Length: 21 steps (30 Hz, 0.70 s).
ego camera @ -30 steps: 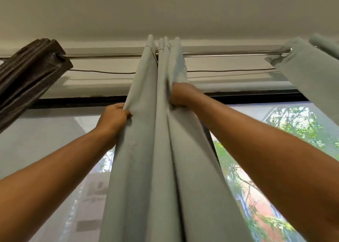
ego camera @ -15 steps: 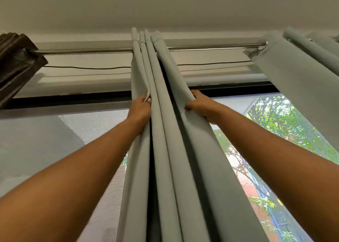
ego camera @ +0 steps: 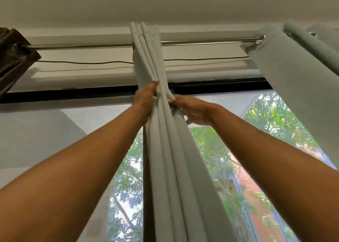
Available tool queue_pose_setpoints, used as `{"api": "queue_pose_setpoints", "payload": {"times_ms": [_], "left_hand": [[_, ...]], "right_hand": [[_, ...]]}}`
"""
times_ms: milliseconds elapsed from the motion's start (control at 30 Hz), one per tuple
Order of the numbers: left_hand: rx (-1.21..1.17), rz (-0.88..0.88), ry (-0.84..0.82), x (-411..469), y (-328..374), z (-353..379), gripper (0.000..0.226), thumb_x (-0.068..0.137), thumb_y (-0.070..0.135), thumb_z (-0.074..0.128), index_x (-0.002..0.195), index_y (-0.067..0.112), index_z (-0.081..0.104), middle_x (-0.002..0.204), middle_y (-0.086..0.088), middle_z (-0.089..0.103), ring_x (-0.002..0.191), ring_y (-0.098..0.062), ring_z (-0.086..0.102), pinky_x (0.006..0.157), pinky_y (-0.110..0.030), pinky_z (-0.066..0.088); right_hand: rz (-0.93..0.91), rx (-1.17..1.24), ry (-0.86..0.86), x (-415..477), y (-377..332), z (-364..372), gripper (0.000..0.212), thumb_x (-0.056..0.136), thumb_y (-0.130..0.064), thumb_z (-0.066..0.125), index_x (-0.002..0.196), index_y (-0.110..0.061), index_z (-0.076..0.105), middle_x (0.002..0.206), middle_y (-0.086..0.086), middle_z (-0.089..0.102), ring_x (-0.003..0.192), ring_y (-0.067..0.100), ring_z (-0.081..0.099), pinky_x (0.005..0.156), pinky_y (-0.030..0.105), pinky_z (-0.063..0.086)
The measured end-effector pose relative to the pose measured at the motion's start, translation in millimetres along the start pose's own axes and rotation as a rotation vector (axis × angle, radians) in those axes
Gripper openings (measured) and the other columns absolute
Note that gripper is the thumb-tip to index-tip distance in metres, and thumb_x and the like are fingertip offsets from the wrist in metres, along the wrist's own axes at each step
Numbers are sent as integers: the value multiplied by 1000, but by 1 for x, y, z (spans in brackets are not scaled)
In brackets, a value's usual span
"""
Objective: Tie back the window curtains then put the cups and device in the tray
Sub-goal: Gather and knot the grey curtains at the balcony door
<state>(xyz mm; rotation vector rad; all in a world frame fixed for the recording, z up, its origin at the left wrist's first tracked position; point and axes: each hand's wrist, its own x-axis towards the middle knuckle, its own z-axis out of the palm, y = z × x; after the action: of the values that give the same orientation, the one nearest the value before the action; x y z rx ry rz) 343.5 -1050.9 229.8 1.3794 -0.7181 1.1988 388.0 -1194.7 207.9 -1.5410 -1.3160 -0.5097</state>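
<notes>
Overhead, a pale ceiling [ego camera: 165, 1] met the metal curtain rod [ego camera: 201, 42] above a black-framed window [ego camera: 229, 85] with green trees outside. I looked up at the grey-green curtain [ego camera: 165, 159], gathered into tight folds at the middle of the rod. My left hand [ego camera: 145, 97] gripped the bundle's left side; my right hand [ego camera: 190, 109] pinched its right edge. Another grey-green curtain [ego camera: 293, 87] hung at right, a brown one [ego camera: 12, 58] at left.
</notes>
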Motion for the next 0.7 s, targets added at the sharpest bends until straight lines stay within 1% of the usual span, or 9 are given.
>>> {"api": "queue_pose_setpoints", "payload": {"times_ms": [67, 133, 233, 267, 367, 467, 567, 633, 700], "left_hand": [[-54, -29, -80, 5, 1, -25, 84, 59, 63, 73, 125, 13, 58, 120, -14, 64, 106, -31, 63, 94, -46, 51], [-34, -30, -195, 3, 3, -39, 80, 71, 63, 69, 135, 18, 50, 125, -15, 62, 109, -33, 63, 89, -45, 54], [26, -65, -123, -10, -3, -45, 69, 87, 58, 54, 143, 21, 38, 132, -14, 56, 111, -32, 61, 86, -42, 56], [17, -67, -79, -22, -7, -48, 66, 89, 57, 52, 143, 21, 40, 132, -13, 57, 110, -31, 62, 86, -41, 56], [-116, -123, -31, -83, -31, -57, 49, 98, 46, 41, 137, 17, 50, 126, -8, 62, 108, -22, 64, 82, -29, 54], [-122, -133, 26, -169, -62, -65, 42, 99, 41, 43, 134, 19, 53, 128, 1, 61, 110, -13, 62, 90, -27, 50], [-113, -177, 38, -241, -84, -80, 32, 99, 36, 45, 129, 28, 56, 127, 5, 62, 110, -10, 62, 99, -32, 48], [-88, -184, 20, -267, -90, -90, 37, 99, 42, 44, 134, 32, 53, 131, 8, 60, 117, -9, 59, 103, -37, 46], [-73, -153, 55, -268, -87, -101, 41, 98, 49, 40, 135, 35, 51, 138, 10, 55, 126, -7, 51, 109, -43, 40]], "right_hand": [[49, 136, 215, 17, -6, 12, 64, 87, -65, 45, 136, -25, 47, 144, -2, 43, 131, 25, 39, 104, 55, 28], [111, 265, 195, 32, -9, 34, 83, 75, -79, 46, 139, -26, 42, 143, 5, 45, 129, 29, 42, 107, 56, 30], [59, 292, 95, 31, 1, 81, 61, 88, -62, 46, 132, -20, 47, 106, 12, 68, 97, 28, 65, 87, 43, 54], [61, 332, 143, 27, 7, 93, 59, 90, -58, 47, 134, -18, 47, 108, 14, 67, 97, 29, 66, 87, 41, 55], [80, 432, 218, -14, 29, 129, 73, 81, -64, 53, 139, -22, 42, 129, 12, 58, 109, 26, 61, 96, 41, 49], [107, 482, 245, -93, 53, 172, 57, 92, -55, 45, 137, -20, 47, 133, 5, 55, 118, 18, 55, 102, 35, 44], [193, 557, 237, -165, 72, 201, 43, 92, -51, 43, 119, -23, 61, 121, 3, 65, 113, 16, 61, 102, 35, 46], [269, 565, 299, -189, 81, 207, 51, 82, -63, 47, 104, -24, 69, 108, 4, 71, 104, 18, 66, 97, 38, 50], [279, 559, 383, -189, 78, 202, 63, 73, -73, 47, 102, -23, 72, 106, 9, 71, 100, 24, 67, 96, 45, 50]]}}
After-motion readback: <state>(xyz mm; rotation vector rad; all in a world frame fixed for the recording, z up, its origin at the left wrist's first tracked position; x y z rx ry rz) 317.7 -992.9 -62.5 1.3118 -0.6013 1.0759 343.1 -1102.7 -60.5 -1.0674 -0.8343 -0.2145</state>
